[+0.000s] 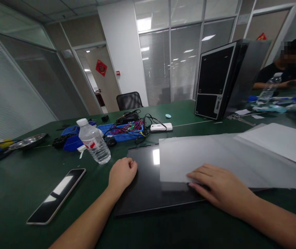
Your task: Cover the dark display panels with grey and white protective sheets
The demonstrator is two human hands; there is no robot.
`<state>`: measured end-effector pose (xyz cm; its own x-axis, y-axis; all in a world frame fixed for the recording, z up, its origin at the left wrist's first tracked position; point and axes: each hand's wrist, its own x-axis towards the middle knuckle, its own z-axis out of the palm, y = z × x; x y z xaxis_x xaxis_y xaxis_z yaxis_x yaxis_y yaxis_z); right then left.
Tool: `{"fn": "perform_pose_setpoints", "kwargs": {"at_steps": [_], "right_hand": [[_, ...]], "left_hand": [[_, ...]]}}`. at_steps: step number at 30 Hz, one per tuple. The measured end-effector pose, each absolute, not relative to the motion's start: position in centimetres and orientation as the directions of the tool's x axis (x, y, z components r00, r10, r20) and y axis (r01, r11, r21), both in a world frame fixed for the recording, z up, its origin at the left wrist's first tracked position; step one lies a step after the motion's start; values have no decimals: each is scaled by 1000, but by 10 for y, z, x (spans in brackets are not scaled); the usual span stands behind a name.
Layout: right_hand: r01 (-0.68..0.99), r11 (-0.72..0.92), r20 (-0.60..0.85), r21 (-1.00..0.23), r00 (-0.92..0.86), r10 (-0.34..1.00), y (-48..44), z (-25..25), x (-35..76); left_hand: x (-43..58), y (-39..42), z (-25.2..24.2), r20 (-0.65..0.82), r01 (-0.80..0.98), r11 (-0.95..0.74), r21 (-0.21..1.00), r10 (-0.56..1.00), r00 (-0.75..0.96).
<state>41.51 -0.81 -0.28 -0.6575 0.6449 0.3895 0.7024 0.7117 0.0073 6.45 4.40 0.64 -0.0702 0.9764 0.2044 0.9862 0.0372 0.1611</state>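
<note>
A glossy black panel (148, 186) lies flat on the green table (12, 193) in front of me. A translucent white sheet (215, 159) covers its right part. My left hand (122, 173) rests as a closed fist on the panel's left edge, with nothing visible in it. My right hand (220, 188) lies flat with fingers stretched out on the sheet's near left corner, pressing it onto the panel.
A phone (56, 195) lies at the left, a water bottle (94, 141) behind it. Blue trays with wires (127, 129) and a white device (161, 127) sit farther back. A black computer case (220, 79) stands at the right; another person (288, 69) sits beyond it.
</note>
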Motion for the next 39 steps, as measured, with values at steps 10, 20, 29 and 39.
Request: {"fn": "perform_pose_setpoints", "kwargs": {"at_steps": [10,20,29,39], "right_hand": [[778,626,461,-48,-539,705,22,2,461],[616,787,402,-30,-713,574,3,-10,436],[951,228,390,-210,-132,911,62,0,523],[984,-46,108,-174,66,992,84,-17,554]], "left_hand": [[66,59,-4,225,968,-28,249,974,-29],[57,64,-7,199,957,-43,289,980,-16],[52,65,-13,201,914,27,404,973,-117],[40,63,-12,188,886,11,463,976,-111]]}}
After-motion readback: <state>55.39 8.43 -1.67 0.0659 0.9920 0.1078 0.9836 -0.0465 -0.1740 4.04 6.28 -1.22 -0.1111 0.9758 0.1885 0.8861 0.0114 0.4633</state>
